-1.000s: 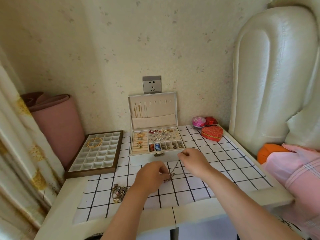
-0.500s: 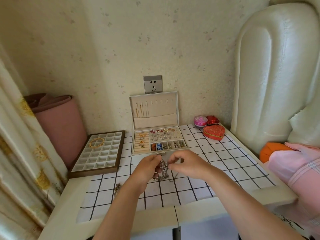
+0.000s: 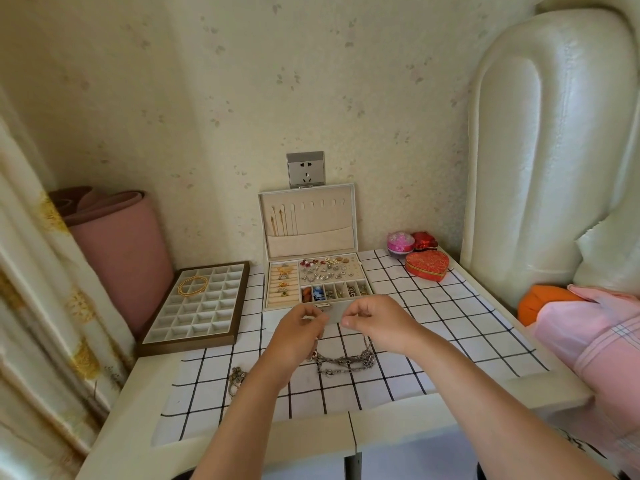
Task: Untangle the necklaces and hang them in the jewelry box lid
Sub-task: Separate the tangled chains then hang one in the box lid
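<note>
Both hands are raised just in front of the jewelry box [image 3: 317, 282]. The left hand [image 3: 301, 327] and right hand [image 3: 377, 322] have their fingers curled in, each pinching an end of the silver necklace [image 3: 346, 362]. The exact contact at the fingertips is too fine to confirm.

The silver necklace sags below and between the two hands in a bunched, knotted loop whose lowest part lies on the checked cloth [image 3: 450, 327]. A second tangle [image 3: 237, 375] lies on the cloth beside the left forearm, untouched. The box lid [image 3: 308, 220] stands upright beyond the hands, with a few fine chains hung at its left end and the remaining hooks vacant.

Handling assessment: the chain appears light, limp and slippery, with small links likely to snag or kink if pulled taut. It is best held by fingertip pinch close to the knot and the loops eased apart, not tugged from the ends. For hanging, hold it near the clasp.

Markings: no brand, label or legible writing is found on the box, on the compartment tray [image 3: 197, 303] left of the hands, or on the wall socket [image 3: 305, 169] above the lid.
</note>
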Motion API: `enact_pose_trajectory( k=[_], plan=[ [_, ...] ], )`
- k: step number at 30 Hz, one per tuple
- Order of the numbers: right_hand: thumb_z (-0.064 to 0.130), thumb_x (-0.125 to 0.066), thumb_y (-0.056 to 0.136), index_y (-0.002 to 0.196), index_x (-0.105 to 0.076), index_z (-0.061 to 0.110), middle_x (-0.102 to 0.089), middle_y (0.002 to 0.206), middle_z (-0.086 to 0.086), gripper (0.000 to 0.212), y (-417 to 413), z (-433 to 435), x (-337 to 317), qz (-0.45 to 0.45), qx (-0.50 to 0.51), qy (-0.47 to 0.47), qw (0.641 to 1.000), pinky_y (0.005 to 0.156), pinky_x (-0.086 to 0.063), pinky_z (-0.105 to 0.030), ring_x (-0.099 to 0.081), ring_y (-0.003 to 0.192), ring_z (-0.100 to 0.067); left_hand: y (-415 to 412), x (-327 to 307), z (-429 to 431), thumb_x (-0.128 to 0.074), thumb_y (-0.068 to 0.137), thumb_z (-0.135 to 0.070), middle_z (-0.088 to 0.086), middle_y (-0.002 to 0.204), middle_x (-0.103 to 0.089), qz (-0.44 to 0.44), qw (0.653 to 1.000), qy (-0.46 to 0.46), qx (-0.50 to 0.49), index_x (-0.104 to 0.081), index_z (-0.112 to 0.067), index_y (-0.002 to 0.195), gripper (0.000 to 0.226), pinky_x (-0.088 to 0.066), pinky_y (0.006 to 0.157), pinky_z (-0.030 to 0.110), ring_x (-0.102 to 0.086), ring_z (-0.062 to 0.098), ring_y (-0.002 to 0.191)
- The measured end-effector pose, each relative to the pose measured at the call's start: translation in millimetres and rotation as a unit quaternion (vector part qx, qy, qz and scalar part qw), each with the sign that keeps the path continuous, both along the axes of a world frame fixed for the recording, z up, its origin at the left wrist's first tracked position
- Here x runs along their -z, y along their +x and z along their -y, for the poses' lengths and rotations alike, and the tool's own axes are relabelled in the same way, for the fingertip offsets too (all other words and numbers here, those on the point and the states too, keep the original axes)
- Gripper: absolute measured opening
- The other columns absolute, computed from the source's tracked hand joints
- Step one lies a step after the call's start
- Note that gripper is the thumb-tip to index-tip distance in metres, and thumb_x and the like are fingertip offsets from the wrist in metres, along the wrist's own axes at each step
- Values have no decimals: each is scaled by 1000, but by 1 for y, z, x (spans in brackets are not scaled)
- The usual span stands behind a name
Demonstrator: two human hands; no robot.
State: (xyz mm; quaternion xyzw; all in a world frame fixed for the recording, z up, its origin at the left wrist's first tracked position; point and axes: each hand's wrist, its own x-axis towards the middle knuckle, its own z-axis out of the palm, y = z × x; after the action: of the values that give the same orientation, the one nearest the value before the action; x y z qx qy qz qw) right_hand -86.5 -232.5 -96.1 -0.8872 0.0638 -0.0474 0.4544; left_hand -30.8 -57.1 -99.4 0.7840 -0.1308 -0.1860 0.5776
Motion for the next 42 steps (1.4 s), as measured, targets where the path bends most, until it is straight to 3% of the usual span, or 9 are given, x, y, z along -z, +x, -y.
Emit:
enact_pose_trajectory(
  k=[8,12,18,22,28,30,34,37,42],
  plan=[
    [17,-62,98,104,-70,14,-50,52,18,11,-7,-5,-13,14,-12,151,988,49,-36,-9,-44,46,3,-23,24,18,-74,71,-61,-18,87,-62,221,944,234,74,-59,-34,85,34,-45,67,26,-58,1,83],
    [14,-65,95,101,-72,15,-51,56,12,9,-9,-2,-16,25,4,174,984,51,-37,-11,-45,51,-1,-18,28,22,-68,87,-45,-19,86,-63,220,947,221,74,-62,-38,91,10,-55,78,33,-61,7,85],
    [18,-77,83,90,-71,28,-44,57,10,14,-1,15,-4,31,46,20,998,63,-39,-29,-43,54,-9,0,24,8,-50,103,-15,-8,108,-67,140,970,161,121,-62,-26,120,23,-50,71,10,-63,11,99],
    [34,-71,88,91,-72,34,-45,56,13,3,-3,19,3,20,59,-106,992,59,-36,-28,-45,56,-5,4,20,3,-40,104,-7,-6,99,-72,98,985,108,95,-57,-29,109,28,-54,89,31,-66,13,92],
    [45,-60,91,99,-74,43,-69,110,18,17,-6,10,6,-57,25,-313,948,98,-28,-39,-49,117,-14,-3,12,4,-43,105,-12,-2,88,-73,88,992,50,81,-56,-18,113,17,-47,62,13,-63,0,66],
    [38,-60,88,106,-72,45,-65,126,15,23,-5,6,6,-52,19,-254,966,105,-32,-38,-48,126,-14,-4,11,4,-43,106,-13,-5,81,-72,81,993,40,73,-55,-18,112,14,-43,54,11,-62,-2,61],
    [9,-56,90,115,-72,26,-77,99,3,35,-5,-7,0,-70,-58,53,994,95,-53,-33,-70,96,-9,-6,8,5,-42,106,-15,-1,73,-70,83,994,26,66,-54,-19,109,13,-43,54,17,-60,3,59],
    [5,-57,96,104,-72,8,-72,80,-5,17,-3,-10,3,-58,-53,83,993,74,-54,-32,-64,68,-12,-8,4,5,-48,104,-15,2,82,-68,76,996,14,46,-53,-19,109,8,-48,57,19,-62,5,59],
    [24,-65,96,81,-72,17,-64,70,8,17,-3,-5,-2,-31,8,7,999,59,-41,-18,-54,55,4,-4,4,0,-63,96,-20,-7,105,-61,125,989,65,49,-60,-25,99,7,-46,67,23,-53,4,67]
  ],
)
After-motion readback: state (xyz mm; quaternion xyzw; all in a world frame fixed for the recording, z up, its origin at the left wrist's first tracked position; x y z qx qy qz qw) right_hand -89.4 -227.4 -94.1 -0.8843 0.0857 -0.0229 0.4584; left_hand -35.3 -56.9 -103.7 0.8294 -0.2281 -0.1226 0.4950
